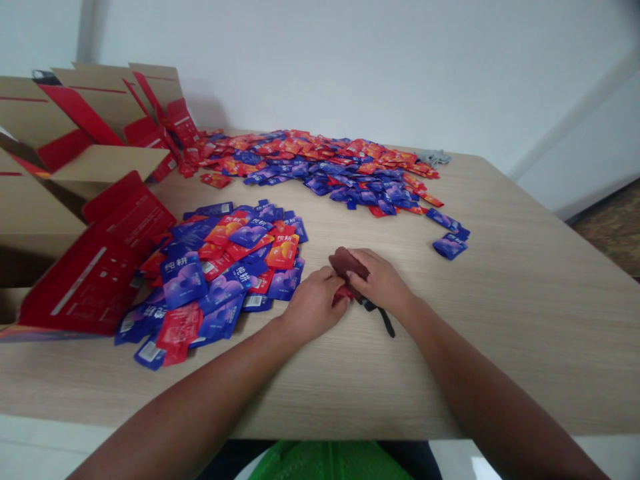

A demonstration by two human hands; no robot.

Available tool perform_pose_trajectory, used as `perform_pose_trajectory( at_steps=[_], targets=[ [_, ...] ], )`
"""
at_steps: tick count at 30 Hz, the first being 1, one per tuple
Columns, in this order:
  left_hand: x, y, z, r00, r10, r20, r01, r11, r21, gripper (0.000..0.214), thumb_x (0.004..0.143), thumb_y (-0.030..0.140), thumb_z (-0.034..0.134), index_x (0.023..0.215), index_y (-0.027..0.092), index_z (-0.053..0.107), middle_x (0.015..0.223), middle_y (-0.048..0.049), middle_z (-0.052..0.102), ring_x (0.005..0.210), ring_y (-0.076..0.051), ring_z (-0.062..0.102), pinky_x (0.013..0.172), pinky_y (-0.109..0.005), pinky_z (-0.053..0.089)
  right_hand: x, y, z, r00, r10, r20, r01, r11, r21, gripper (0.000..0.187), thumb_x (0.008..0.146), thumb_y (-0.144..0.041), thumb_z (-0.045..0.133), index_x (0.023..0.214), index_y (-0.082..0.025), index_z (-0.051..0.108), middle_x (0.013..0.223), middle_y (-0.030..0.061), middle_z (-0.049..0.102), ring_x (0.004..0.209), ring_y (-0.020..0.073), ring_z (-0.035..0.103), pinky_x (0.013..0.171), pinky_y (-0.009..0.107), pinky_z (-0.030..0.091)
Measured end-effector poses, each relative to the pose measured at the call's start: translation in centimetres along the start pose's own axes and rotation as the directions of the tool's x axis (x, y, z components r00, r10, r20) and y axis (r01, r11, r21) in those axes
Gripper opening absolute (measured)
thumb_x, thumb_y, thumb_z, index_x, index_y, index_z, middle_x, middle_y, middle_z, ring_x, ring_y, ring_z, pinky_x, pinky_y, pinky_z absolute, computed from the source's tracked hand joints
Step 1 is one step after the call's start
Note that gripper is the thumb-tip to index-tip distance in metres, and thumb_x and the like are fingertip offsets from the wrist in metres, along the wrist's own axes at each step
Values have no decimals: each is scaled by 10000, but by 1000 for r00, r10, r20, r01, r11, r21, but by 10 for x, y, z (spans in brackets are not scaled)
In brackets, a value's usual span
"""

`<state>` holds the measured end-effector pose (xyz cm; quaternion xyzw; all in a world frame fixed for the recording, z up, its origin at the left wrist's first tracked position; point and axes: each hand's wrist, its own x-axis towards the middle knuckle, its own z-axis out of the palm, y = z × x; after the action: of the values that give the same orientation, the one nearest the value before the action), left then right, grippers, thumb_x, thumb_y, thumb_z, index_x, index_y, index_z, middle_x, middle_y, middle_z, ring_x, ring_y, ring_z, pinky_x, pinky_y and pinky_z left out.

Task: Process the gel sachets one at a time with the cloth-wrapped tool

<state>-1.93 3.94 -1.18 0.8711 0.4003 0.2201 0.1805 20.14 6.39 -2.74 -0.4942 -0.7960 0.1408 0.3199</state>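
Clamping a brown object (pixel 341 260) with a black strap (pixel 387 324) in the right hand (pixel 381 279) and pinching a red packet (pixel 342 293) (mostly hidden) in the left hand (pixel 315 304), close together over the bench (pixel 505 300). Having a loose heap of packets (pixel 230 287) to the left, beside an open box (pixel 100 273); facing a long pile of packets (pixel 320 163) farther back.

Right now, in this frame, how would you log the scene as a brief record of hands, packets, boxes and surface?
Left hand: at a red item, mostly hidden; grip unclear
Right hand: holding a brown object
Near pile: red and blue packets, left of the hands
Far pile: similar packets, along the back
Boxes: open cartons, left
Surface: wood-grain table
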Motion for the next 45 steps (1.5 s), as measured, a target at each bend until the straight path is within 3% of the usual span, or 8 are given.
perform_pose_trajectory(
  at_steps=[11,17,21,25,28,30,34,45],
  targets=[
    [-1,0,1,999,4,33,-6,999,53,136,968,203,616,1063,226,710,1054,-60,628,944,-215,643,821,-336,524,2,16,-1,984,147,-99,-159,978,-135,467,936,-284,652,1397,-217,687,1292,130,751,1146,325,719,1027,480,577],
    [-1,0,1,999,5,39,-7,999,52,146,957,190,617,1047,228,725,1043,-58,631,939,-211,641,802,-326,517,0,20,-4,970,198,-144,-226,949,-218,494,930,-260,643,1418,-189,671,1316,148,738,1200,337,701,1075,488,561],
    [-1,-1,1,999,-6,37,5,999,34,179,970,212,629,1102,236,747,1063,-59,644,954,-210,653,823,-325,532,0,16,-8,960,157,-231,-206,956,-209,504,917,-232,634,1419,-192,662,1348,154,722,1230,349,686,1100,518,555],
    [0,-2,1,999,-11,41,10,1000,17,185,970,220,649,1116,241,760,1084,-64,660,975,-211,669,856,-326,554,-2,3,-13,944,47,-327,-71,996,-62,483,923,-218,622,1405,-239,650,1349,127,716,1236,328,683,1111,514,557],
    [0,-2,2,999,-17,39,17,1000,7,167,967,221,663,1100,241,762,1092,-66,674,987,-213,676,882,-334,568,-3,-7,-13,960,-34,-277,43,999,24,508,903,-206,633,1406,-282,639,1341,99,722,1223,314,691,1092,504,571],
    [1,-2,2,999,-20,29,20,1000,0,120,968,226,667,1042,231,762,1109,-71,682,1012,-220,678,898,-338,575,-3,-12,-11,982,-83,-167,93,994,50,530,897,-206,641,1420,-289,631,1353,92,724,1224,307,694,1084,496,575],
    [1,-2,2,1000,-15,18,16,1000,-5,103,972,212,654,988,222,755,1140,-76,688,1052,-227,671,909,-343,578,0,-12,-7,996,-70,55,67,997,46,516,946,-222,614,1460,-266,617,1367,94,739,1240,301,700,1098,498,556],
    [1,-2,2,1000,-10,29,10,1000,-17,147,984,224,646,1089,234,749,1137,-69,674,1049,-223,664,921,-344,568,1,-4,-4,999,22,46,-22,1000,-1,504,936,-242,658,1439,-262,644,1328,91,759,1190,301,713,1055,469,560]
  ],
)
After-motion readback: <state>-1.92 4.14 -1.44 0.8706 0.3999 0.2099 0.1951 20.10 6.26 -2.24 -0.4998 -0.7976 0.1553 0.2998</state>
